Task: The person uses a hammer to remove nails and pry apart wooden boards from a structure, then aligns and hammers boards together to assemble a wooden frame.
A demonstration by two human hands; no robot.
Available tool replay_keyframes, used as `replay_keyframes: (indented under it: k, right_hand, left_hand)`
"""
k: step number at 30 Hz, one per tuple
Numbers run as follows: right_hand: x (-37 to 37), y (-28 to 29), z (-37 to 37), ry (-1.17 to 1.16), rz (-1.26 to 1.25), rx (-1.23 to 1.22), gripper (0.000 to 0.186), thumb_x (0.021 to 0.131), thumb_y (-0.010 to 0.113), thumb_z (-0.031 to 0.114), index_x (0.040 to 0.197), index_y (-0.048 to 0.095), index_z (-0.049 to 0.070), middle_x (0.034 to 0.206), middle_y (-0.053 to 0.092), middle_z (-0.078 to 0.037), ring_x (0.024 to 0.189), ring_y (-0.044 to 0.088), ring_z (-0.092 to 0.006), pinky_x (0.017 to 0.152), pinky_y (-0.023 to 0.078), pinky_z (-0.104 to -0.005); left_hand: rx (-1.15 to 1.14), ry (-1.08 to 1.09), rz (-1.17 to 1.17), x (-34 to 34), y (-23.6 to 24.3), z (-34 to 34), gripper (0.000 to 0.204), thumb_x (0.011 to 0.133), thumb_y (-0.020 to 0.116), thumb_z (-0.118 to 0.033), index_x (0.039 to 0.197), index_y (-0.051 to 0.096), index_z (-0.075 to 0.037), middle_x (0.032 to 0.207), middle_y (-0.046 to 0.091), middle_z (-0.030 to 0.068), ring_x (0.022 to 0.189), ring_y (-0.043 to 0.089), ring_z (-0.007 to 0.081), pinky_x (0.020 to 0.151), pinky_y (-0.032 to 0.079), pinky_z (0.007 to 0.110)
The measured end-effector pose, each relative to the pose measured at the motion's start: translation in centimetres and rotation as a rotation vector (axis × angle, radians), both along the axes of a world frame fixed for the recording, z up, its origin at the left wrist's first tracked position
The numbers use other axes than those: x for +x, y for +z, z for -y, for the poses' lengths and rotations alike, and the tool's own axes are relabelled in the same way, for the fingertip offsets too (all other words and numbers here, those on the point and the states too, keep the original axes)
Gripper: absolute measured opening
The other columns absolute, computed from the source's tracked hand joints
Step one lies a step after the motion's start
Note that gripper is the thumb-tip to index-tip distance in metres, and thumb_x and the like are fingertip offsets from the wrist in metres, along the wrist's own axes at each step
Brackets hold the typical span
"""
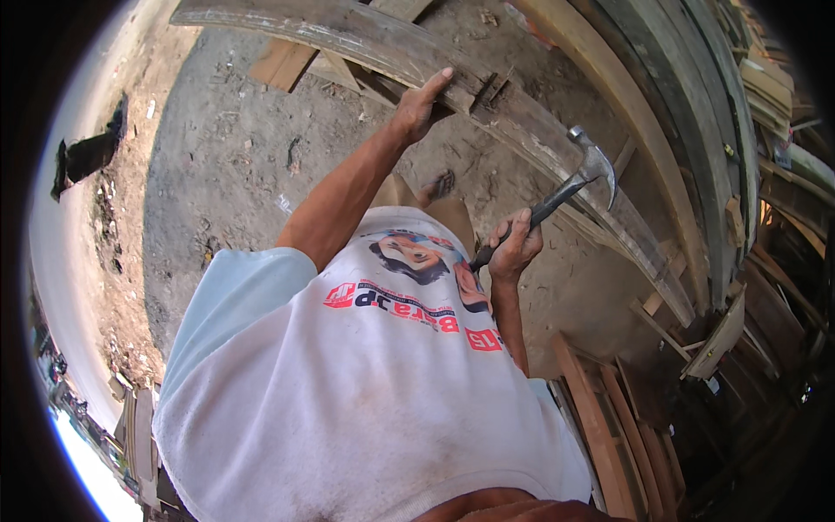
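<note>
Fingers of my right hand [516,246] clench the hammer [559,198] by its handle, the plank [532,122] lying ahead of them (long axis far-left to near-right), my nearer left hand [419,110] grasping that plank's edge.

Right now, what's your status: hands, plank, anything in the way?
Left hand at plank's near edge. Right hand gripping hammer, head over plank, contact unclear. Long boards beyond, toward the right.

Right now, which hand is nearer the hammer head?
Right. The right hand grips the hammer handle, below the hammer head; the left hand is farther off, at the plank's edge.
</note>
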State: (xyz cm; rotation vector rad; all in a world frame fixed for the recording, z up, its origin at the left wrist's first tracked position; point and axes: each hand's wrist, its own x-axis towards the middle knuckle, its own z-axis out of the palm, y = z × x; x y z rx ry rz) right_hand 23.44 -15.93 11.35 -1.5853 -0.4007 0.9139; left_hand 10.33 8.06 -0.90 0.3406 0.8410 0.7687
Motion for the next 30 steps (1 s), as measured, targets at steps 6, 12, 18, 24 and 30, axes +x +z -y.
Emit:
replay_keyframes:
  k: [6, 12, 18, 24, 30]
  right_hand:
    - [-4.7, -5.5, -1.2, -0.225, -0.303, -0.075, 0.049, 0.106, 0.051, 0.055, 0.085, 0.045, 0.010, 0.063, 0.042, -0.001, 0.045, 0.042, -0.0129, 0.043, 0.040, -0.0299]
    - [-8.9, -8.1, -3.1, -0.121, -0.538, -0.011, 0.048, 0.106, 0.050, 0.054, 0.084, 0.043, 0.012, 0.065, 0.042, -0.001, 0.046, 0.043, -0.0131, 0.043, 0.040, -0.0308]
    - [-10.7, -6.1, -4.0, -0.115, -0.579, -0.092, 0.050, 0.105, 0.051, 0.057, 0.085, 0.043, 0.011, 0.065, 0.042, 0.000, 0.047, 0.044, -0.0137, 0.044, 0.042, -0.0312]
    - [-10.3, -7.0, -4.0, -0.185, -0.444, 0.059, 0.050, 0.104, 0.057, 0.055, 0.082, 0.045, 0.011, 0.064, 0.043, 0.001, 0.046, 0.044, -0.0118, 0.046, 0.043, -0.0304]
    - [-8.5, -5.5, -3.1, -0.103, -0.142, -0.033, 0.043, 0.106, 0.057, 0.046, 0.083, 0.046, 0.011, 0.063, 0.044, 0.001, 0.047, 0.045, -0.0091, 0.045, 0.042, -0.0277]
  left_hand:
    - [0.025, 0.009, -0.074, 0.1, 0.5, 0.3, 0.077, 0.092, 0.076, -0.052, 0.142, 0.056, 0.002, 0.130, 0.066, 0.0129, 0.112, 0.066, 0.0250, 0.102, 0.054, 0.042]
    - [0.076, -0.123, -0.040, -1.1, -0.3, -0.3, 0.076, 0.093, 0.070, -0.059, 0.144, 0.053, -0.004, 0.134, 0.063, 0.0132, 0.123, 0.062, 0.0264, 0.109, 0.049, 0.044]
    - [0.060, -0.093, -0.049, -0.8, -0.1, -0.3, 0.072, 0.089, 0.077, -0.055, 0.134, 0.060, -0.001, 0.123, 0.066, 0.0139, 0.109, 0.066, 0.0265, 0.097, 0.056, 0.042]
    - [0.050, -0.136, -0.091, -1.0, -0.3, -0.4, 0.072, 0.091, 0.074, -0.056, 0.139, 0.057, -0.005, 0.127, 0.065, 0.0132, 0.113, 0.064, 0.0266, 0.104, 0.053, 0.042]
    - [0.065, -0.144, -0.042, -1.4, -1.5, -0.9, 0.079, 0.089, 0.079, -0.052, 0.140, 0.055, 0.003, 0.130, 0.061, 0.0191, 0.113, 0.065, 0.0311, 0.100, 0.056, 0.044]
